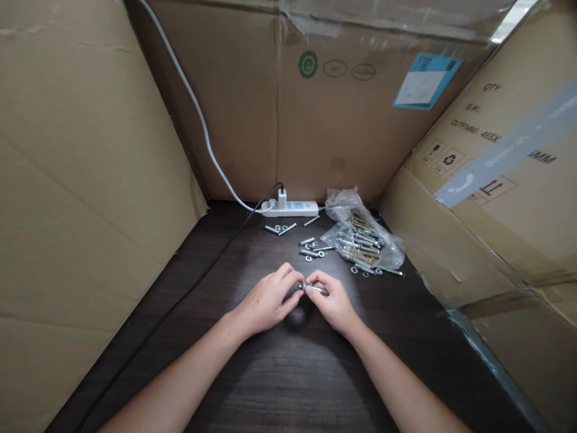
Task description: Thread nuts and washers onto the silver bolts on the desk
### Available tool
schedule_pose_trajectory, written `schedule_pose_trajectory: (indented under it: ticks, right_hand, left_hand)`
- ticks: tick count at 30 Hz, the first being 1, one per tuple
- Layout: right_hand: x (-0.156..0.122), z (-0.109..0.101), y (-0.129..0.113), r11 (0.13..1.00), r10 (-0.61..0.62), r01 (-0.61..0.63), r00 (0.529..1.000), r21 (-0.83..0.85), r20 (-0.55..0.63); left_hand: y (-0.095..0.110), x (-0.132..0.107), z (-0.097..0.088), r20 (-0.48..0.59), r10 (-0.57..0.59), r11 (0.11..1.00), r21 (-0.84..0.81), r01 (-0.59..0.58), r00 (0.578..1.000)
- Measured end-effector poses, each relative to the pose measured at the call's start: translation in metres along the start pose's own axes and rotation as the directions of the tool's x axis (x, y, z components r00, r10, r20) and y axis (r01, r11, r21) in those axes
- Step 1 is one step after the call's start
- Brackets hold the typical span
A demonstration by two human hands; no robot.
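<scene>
Above the dark table, a silver expansion bolt (pixel 318 289) lies between my two hands, roughly level. My right hand (pixel 332 299) is closed around its shank, thumb and fingers pinching it. At the bolt's left end, my left hand (pixel 274 297) has its thumb and fingertips closed on the tip; whether a nut or washer sits between them is too small to tell. Just beyond my hands lie several loose bolts (pixel 309 253) and washers (pixel 309 259). To their right, a clear plastic bag (pixel 391 254) spills more bolts and washers.
A white power strip (pixel 295 209) with a plugged-in charger (pixel 282 198) stands at the back. Its white cable (pixel 198 111) climbs the left side, and a black cable (pixel 189 291) crosses the table (pixel 288 385). Cardboard walls (pixel 243 120) enclose the back and sides.
</scene>
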State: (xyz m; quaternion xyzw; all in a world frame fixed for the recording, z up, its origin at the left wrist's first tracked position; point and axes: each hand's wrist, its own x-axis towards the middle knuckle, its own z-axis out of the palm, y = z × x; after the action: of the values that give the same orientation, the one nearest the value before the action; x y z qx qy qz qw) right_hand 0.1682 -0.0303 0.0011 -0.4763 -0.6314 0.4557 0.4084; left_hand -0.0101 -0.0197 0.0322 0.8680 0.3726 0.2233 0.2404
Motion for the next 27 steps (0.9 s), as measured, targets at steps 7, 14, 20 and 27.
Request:
schedule_pose_trajectory:
  ticks: [7, 14, 20, 27]
  right_hand:
    - [0.0003, -0.0006, -0.0005, 1.000, -0.012, 0.012, 1.000, -0.016, -0.015]
    - [0.0003, -0.0009, -0.0016, 1.000, -0.006, 0.005, 1.000, -0.010, -0.020]
    - [0.0001, -0.0011, -0.0020, 1.000, -0.018, 0.018, 1.000, -0.004, -0.022]
    - [0.0001, -0.0005, -0.0030, 1.000, -0.012, 0.012, 1.000, 0.002, -0.015]
  left_hand:
    - [0.0032, -0.0006, -0.0018, -0.018, -0.001, 1.000, -0.017, 0.000, 1.000]
    - [0.0019, 0.0009, -0.0005, -0.005, -0.009, 1.000, 0.016, 0.009, 1.000]
    - [0.0035, -0.0002, -0.0013, -0.034, 0.006, 1.000, 0.010, -0.005, 0.999]
    - [0.0011, -0.0001, 0.0000, -0.024, 0.018, 1.000, 0.015, -0.018, 1.000]
